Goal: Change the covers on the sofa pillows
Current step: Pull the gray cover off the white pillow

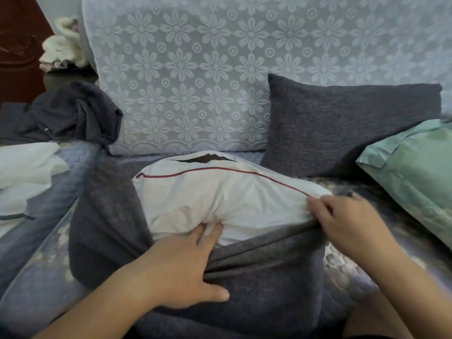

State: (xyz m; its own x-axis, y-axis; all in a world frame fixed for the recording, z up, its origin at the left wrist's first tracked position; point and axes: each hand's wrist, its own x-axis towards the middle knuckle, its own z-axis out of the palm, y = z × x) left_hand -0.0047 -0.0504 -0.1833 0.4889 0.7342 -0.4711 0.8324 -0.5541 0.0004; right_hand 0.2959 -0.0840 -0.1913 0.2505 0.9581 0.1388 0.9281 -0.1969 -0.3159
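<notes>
A white pillow [220, 192] with a thin red line and a dark torn slit lies on the sofa seat in front of me, its near half inside a dark grey cover [264, 277]. My left hand [190, 263] grips the cover's open edge at the middle, fingertips pressed into the white pillow. My right hand [347, 221] pinches the cover's edge at the pillow's right corner.
A dark grey covered pillow [342, 128] leans on the lace-draped sofa back [195, 69]. A green pillow [415, 172] lies at the right. A crumpled grey cover [73, 116] and white cloth [24, 172] lie at the left.
</notes>
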